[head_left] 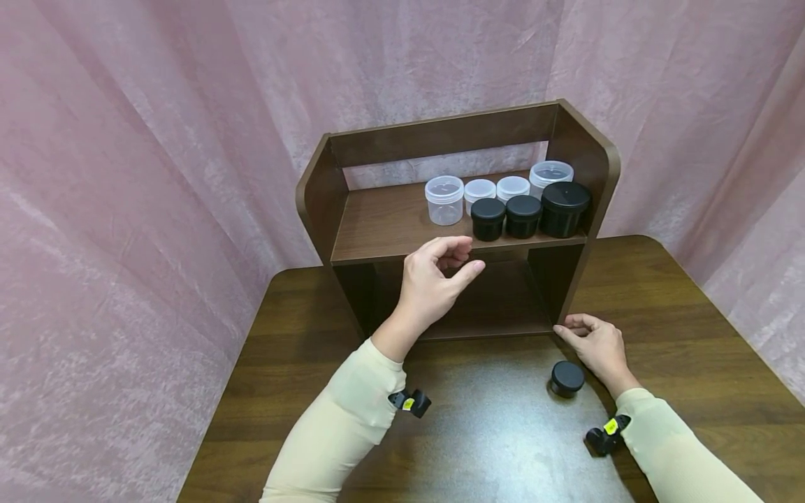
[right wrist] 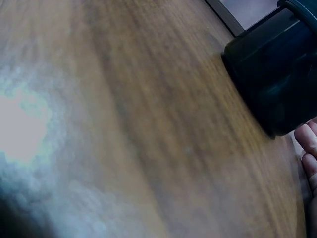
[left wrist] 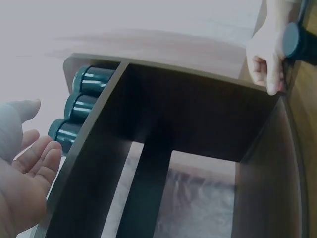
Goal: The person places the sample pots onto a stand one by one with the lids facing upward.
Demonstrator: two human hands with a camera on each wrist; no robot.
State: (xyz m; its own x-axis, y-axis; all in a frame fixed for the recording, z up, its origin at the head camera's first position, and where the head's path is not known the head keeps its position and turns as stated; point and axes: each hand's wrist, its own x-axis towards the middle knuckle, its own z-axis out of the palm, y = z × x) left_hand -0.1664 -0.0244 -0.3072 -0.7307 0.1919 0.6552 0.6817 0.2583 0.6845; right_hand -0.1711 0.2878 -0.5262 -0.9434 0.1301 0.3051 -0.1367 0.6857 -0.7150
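The black jar (head_left: 567, 378) stands upright on the desk (head_left: 302, 363), in front of the shelf unit's (head_left: 453, 230) right foot; it looks small, light and rigid, with a smooth plastic wall that may slip, so I judge the ribless lid rim or the sides the place to take hold, fingers on either side. The right hand (head_left: 597, 346) lies just beside the black jar, its fingertips resting on the desk against the shelf unit's lower right corner; its fingers are loosely extended and hold nothing. The left hand (head_left: 434, 279) hovers well apart from the black jar, up at the front edge of the middle board, fingers loosely curled and thumb out, empty. On that board stand three black jars (head_left: 523, 215) in front and four clear jars (head_left: 478, 192) behind, close together toward the right.
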